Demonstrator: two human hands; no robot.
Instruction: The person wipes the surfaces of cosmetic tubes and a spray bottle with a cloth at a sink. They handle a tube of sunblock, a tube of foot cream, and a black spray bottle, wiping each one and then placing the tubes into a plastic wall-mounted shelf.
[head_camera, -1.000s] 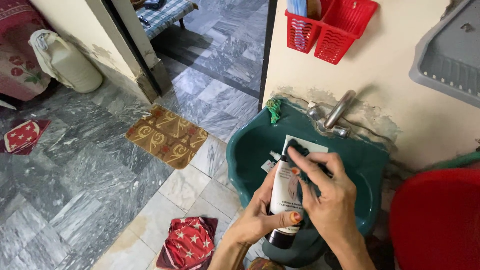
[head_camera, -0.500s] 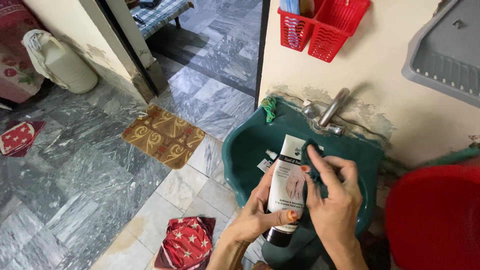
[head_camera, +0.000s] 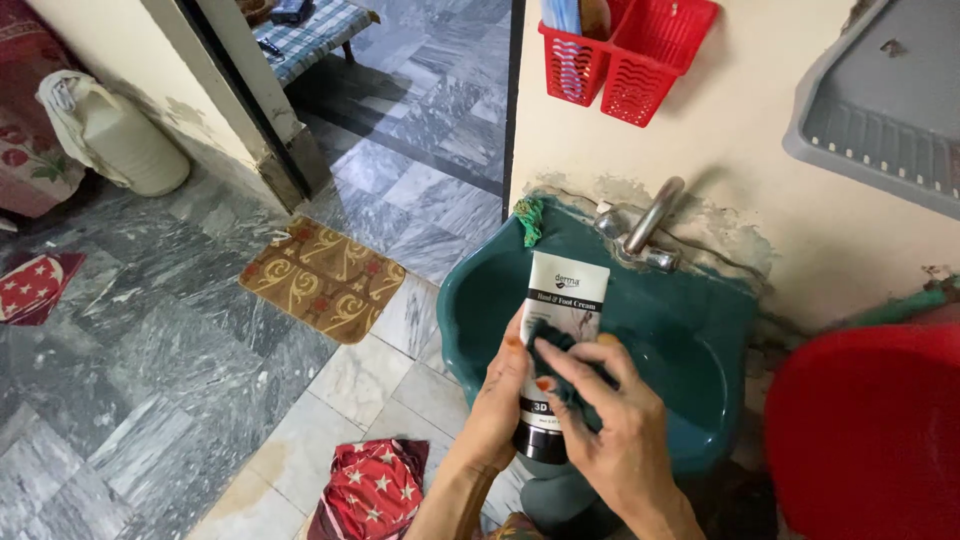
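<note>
1. A white cream tube (head_camera: 556, 345) with a black cap at its lower end is being held upright over a dark green sink (head_camera: 700, 340), close to the sink's front rim.
2. The tube is being gripped around its lower half by the left hand (head_camera: 500, 395), with the fingers closed behind it and the thumb at its side.
3. A small dark cloth (head_camera: 560, 350) is being pressed against the front of the tube by the right hand (head_camera: 610, 430), whose fingers are curled shut on the cloth.
4. Compared with a second ago, the cloth is being worked lower down: it was then at the top of the tube, and half a second ago at the upper right edge. It is now being rubbed across the middle, so the top of the tube is showing uncovered.
5. The tube is also being held higher and more to the left than before. Judging from this, the wiping appears to be moving down the tube, with the lower part and cap not yet reached.
6. A metal tap (head_camera: 645, 225) is being seen on the wall behind the sink, with a red basket (head_camera: 640, 60) hanging above it.
7. A patterned brown mat (head_camera: 320, 280) and a red starred cloth (head_camera: 370, 490) are lying on the grey tiled floor (head_camera: 150, 350).
8. A red tub (head_camera: 870, 430) is standing to the right of the sink.
</note>
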